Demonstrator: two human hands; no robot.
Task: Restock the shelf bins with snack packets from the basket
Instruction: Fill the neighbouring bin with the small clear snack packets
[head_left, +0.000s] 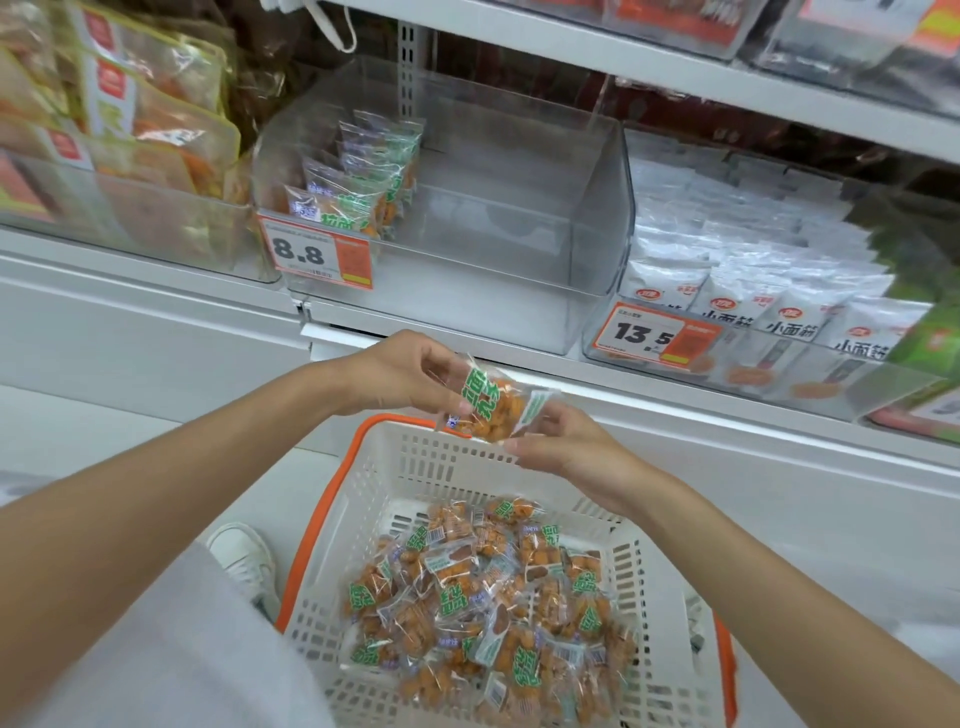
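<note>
Two hands on one packet, so here's my scan from the left. In the clear bin (519, 249) a single row of matching packets (358, 176) stands on edge against the left wall, and everything to the right of that row is bare floor. That's my room. Next, the left hand (400, 374): fingers curled, pinching the upper end of the packet (488, 402). I judge it the nearer hand to the bin. The packet hangs slantwise between the hands, long axis running upper left to lower right, just above the far wall of the basket (441, 467). The right hand (561, 447) pinches the lower end at its fingertips. The bin's open mouth lies up and ahead of the packet, on the shelf (675, 384). Further right is a bin of white packs (753, 291), already full and not ours. A heap of packets (493, 597) waits in the basket, so it's early days, I'd say.
</note>
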